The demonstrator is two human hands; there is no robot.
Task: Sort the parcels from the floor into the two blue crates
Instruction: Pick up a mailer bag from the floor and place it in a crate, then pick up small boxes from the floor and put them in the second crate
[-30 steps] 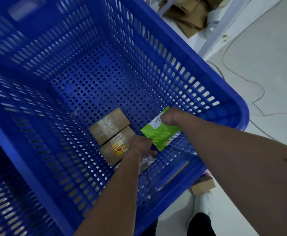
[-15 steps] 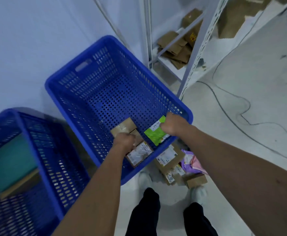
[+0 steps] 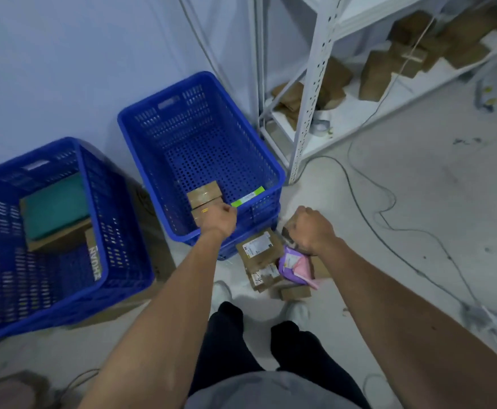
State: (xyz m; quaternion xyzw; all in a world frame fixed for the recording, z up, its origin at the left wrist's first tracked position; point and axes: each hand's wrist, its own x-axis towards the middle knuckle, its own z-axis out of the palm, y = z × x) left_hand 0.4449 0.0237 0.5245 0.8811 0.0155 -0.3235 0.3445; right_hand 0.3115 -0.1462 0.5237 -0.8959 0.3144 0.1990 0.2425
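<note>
Parcels (image 3: pixel 259 249) split: pile on floor (image 3: pixel 418 202) at right crate (image 3: pixel 273 172) near corner; brown boxes (image 3: pixel 204 194) and green pouch (image 3: pixel 248 197) inside it.
left hand (image 3: pixel 219 219) fisted over crate's near rim, nothing visible in it; right hand (image 3: pixel 312 230) curled above floor pile, palm hidden, can't tell if it grips anything.

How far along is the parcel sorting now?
Done: the right crate holds two brown boxes and a green pouch; the left crate holds a teal parcel. In hand: nothing visible in the left hand or right hand. Left: the floor pile beside that crate.
</note>
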